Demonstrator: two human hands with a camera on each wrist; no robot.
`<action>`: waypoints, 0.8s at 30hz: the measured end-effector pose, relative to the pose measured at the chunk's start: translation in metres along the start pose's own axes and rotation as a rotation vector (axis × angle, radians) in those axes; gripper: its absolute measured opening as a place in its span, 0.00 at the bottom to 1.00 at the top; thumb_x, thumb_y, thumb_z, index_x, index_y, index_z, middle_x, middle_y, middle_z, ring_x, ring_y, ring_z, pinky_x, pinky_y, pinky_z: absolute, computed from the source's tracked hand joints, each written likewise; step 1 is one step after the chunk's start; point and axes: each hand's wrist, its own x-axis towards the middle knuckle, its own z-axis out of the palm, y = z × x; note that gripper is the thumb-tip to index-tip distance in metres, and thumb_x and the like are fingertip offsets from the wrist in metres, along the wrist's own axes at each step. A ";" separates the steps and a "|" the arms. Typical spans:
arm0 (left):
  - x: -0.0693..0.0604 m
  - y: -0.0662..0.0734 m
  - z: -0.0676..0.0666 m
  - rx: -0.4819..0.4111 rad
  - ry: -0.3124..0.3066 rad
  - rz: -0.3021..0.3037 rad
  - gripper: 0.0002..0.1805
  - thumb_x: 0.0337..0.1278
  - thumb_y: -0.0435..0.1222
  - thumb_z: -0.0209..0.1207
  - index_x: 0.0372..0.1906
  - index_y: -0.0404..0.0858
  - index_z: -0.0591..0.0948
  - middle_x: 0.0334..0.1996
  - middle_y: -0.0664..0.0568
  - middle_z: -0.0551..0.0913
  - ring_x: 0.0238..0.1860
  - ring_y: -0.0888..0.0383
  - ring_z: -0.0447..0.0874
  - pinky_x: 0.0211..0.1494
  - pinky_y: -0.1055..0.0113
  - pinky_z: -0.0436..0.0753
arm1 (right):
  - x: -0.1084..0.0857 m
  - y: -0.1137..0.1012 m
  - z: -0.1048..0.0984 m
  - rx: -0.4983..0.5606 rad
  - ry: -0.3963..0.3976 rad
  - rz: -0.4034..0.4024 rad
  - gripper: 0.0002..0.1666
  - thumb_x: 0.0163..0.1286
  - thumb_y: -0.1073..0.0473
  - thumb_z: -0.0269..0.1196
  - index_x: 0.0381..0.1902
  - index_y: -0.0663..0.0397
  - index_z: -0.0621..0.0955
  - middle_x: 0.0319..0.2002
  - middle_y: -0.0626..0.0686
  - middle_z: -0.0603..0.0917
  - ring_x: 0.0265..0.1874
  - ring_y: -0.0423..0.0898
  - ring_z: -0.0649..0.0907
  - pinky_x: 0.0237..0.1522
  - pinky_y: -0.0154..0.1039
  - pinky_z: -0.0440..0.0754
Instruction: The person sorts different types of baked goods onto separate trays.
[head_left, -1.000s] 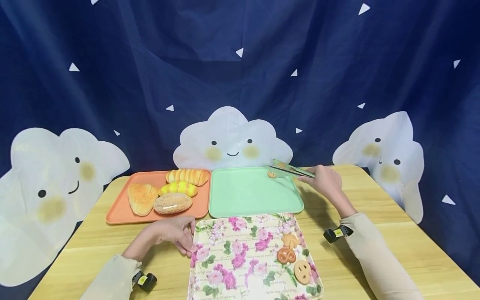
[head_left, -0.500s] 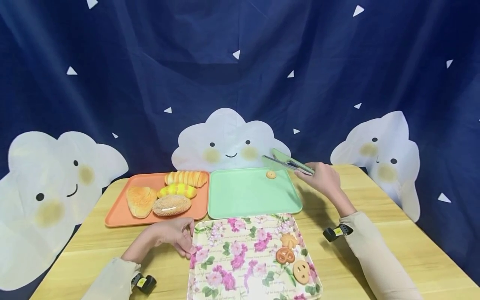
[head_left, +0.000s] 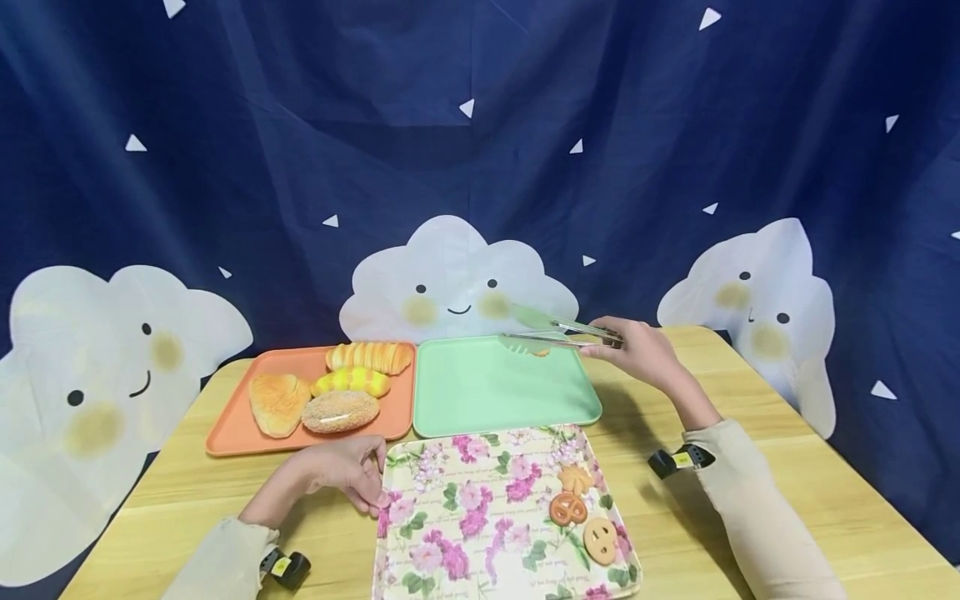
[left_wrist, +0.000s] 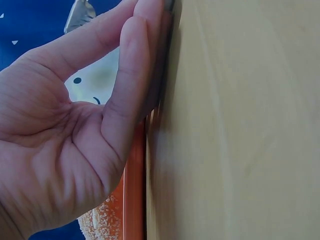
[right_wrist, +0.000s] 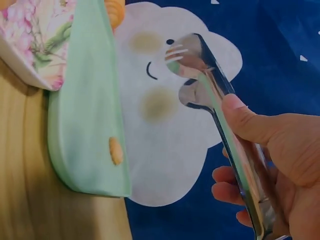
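Observation:
My right hand (head_left: 637,350) grips metal serving tongs (right_wrist: 225,117) by the handles. Their two heads stand apart above the mint green tray (head_left: 495,392). In the right wrist view a small cookie (right_wrist: 116,151) lies on that tray near its far edge, below the tongs and not between them. In the head view one tong head partly covers it. My left hand (head_left: 341,471) holds the left rim of the floral tray (head_left: 442,517) between thumb and fingers; the exact contact is hidden in the left wrist view. On the floral tray's right side are a leaf-shaped cookie (head_left: 576,479), a pretzel cookie (head_left: 567,508) and a round cookie (head_left: 601,540).
An orange tray (head_left: 232,429) adjoins the mint tray on the left. It bears several breads, among them a sesame-coated roll (head_left: 340,412) and a striped loaf (head_left: 369,357). A blue cloud-patterned curtain (head_left: 480,167) hangs behind the wooden table (head_left: 667,542).
The tongs have lifted off the small cookie, opened wider and swung a little left, their heads now spread in front of it. The left hand keeps its place at the floral tray.

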 end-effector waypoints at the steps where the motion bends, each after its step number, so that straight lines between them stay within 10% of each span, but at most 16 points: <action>1: 0.000 0.000 0.000 0.000 -0.001 -0.001 0.25 0.48 0.25 0.71 0.44 0.29 0.66 0.28 0.42 0.87 0.28 0.53 0.89 0.37 0.61 0.93 | 0.000 -0.001 -0.001 0.002 0.003 -0.026 0.27 0.62 0.42 0.73 0.53 0.51 0.85 0.30 0.49 0.85 0.28 0.45 0.79 0.27 0.38 0.73; 8: 0.000 -0.001 0.000 -0.002 -0.002 -0.006 0.25 0.48 0.25 0.72 0.44 0.29 0.66 0.28 0.42 0.87 0.28 0.53 0.89 0.37 0.60 0.93 | -0.005 -0.005 -0.011 0.067 -0.040 -0.144 0.24 0.60 0.52 0.75 0.52 0.56 0.86 0.31 0.48 0.86 0.29 0.41 0.79 0.32 0.35 0.78; 24: 0.000 0.002 0.000 0.011 -0.003 -0.006 0.25 0.49 0.26 0.72 0.44 0.29 0.66 0.28 0.42 0.87 0.29 0.53 0.89 0.38 0.60 0.93 | -0.010 0.015 -0.039 0.408 -0.546 -0.355 0.22 0.57 0.60 0.76 0.49 0.60 0.87 0.30 0.50 0.87 0.28 0.38 0.80 0.31 0.31 0.83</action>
